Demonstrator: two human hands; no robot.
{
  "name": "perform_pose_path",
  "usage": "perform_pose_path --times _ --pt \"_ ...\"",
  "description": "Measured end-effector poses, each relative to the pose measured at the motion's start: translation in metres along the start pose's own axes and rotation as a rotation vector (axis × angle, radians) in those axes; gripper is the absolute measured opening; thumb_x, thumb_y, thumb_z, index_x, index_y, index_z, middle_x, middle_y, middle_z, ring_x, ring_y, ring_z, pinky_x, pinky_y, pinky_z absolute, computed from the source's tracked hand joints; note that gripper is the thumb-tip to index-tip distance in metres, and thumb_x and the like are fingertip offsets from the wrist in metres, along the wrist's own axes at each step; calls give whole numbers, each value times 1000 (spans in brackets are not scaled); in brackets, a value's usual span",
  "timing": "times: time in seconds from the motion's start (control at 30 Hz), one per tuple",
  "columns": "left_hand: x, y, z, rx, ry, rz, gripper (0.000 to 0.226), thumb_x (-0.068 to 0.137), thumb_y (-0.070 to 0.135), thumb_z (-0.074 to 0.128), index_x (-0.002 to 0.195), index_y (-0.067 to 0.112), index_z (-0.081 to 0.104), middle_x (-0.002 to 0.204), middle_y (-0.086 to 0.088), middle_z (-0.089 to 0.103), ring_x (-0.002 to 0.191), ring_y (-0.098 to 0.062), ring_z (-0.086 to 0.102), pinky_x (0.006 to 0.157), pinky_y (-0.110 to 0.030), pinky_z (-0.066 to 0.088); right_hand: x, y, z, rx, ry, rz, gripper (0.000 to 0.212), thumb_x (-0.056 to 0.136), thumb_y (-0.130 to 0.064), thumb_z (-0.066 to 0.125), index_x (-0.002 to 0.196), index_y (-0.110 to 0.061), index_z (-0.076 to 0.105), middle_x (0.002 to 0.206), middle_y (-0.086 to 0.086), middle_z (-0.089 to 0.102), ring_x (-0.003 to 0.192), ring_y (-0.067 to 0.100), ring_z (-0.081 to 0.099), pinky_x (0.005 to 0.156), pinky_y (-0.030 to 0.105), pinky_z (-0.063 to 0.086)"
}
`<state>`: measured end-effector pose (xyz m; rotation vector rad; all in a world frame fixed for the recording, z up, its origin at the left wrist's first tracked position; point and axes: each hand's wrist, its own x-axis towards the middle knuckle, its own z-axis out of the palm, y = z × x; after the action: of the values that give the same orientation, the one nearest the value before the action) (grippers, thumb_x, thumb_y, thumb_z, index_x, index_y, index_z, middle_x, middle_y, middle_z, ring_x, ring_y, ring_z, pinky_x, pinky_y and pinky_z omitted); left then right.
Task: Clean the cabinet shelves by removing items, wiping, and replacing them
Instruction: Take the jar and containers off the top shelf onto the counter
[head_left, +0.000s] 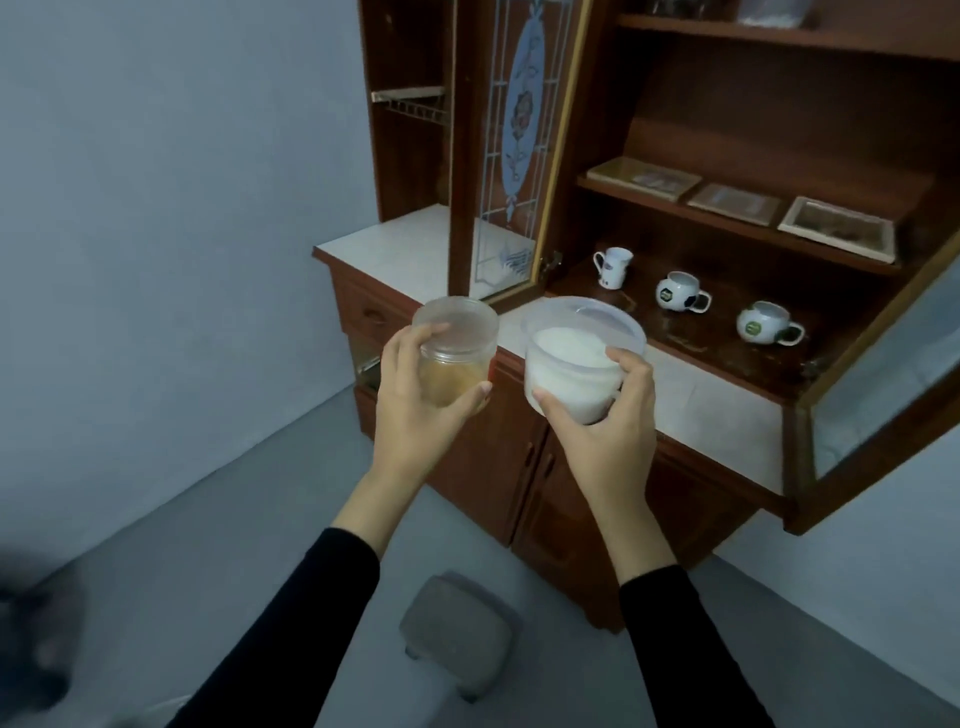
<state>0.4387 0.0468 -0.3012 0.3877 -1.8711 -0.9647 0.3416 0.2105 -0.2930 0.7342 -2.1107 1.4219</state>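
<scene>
My left hand (415, 400) grips a clear lidded jar (457, 343) with brownish contents. My right hand (602, 421) grips a clear lidded tub (576, 353) filled with something white. Both containers are held in the air in front of the wooden cabinet (649, 135). Its lower open shelf (727, 358) carries three white mugs (675, 293). The shelf above holds three flat framed pictures (732, 203).
A leaded glass door (514, 150) stands open at the left of the shelves, and another glass door (883, 395) hangs open at the right. A pale countertop (395, 244) runs in front of the shelves. A small grey stool (457, 634) sits on the floor below.
</scene>
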Motion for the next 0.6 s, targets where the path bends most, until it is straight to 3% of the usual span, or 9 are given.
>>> perform_pose_path --times 0.07,0.17,0.23,0.3,0.43,0.6 --pt "0 -13 -18 12 48 -9 72 71 27 88 126 41 44 132 6 48 126 -7 45 102 -39 47 -10 -8 18 31 -25 18 74 67 -32 88 126 -23 44 126 1 53 116 14 52 85 26 50" --pt "12 -37 -46 34 95 -16 73 70 22 89 126 35 44 130 6 50 125 -7 45 104 -17 36 -20 -24 52 62 -69 62 74 66 -31 89 126 -22 47 128 -1 53 116 12 51 85 18 42" --pt "26 -54 -65 40 101 -28 72 70 21 89 126 34 44 130 7 50 124 -3 44 102 -12 33 -23 -38 79 86 -79 85 75 66 -32 89 126 -24 45 128 -1 52 116 14 51 85 22 45" --pt "43 -73 -86 53 96 -37 72 70 21 89 126 34 45 129 7 49 122 2 43 102 -15 36 -24 -51 111 103 -89 84 75 66 -32 89 126 -24 44 129 1 52 116 15 51 84 26 50" --pt "78 -114 -131 64 97 -63 72 69 23 89 126 35 46 127 19 48 122 0 44 101 -31 44 -23 -83 180 119 -97 100 75 67 -30 89 128 -20 46 132 2 51 120 17 51 81 23 48" --pt "115 -162 -184 104 89 -60 70 69 24 89 126 31 49 127 14 50 121 0 46 100 -35 46 -24 -118 255 165 -76 198 75 68 -37 86 127 -31 41 131 -3 51 118 17 53 81 46 57"
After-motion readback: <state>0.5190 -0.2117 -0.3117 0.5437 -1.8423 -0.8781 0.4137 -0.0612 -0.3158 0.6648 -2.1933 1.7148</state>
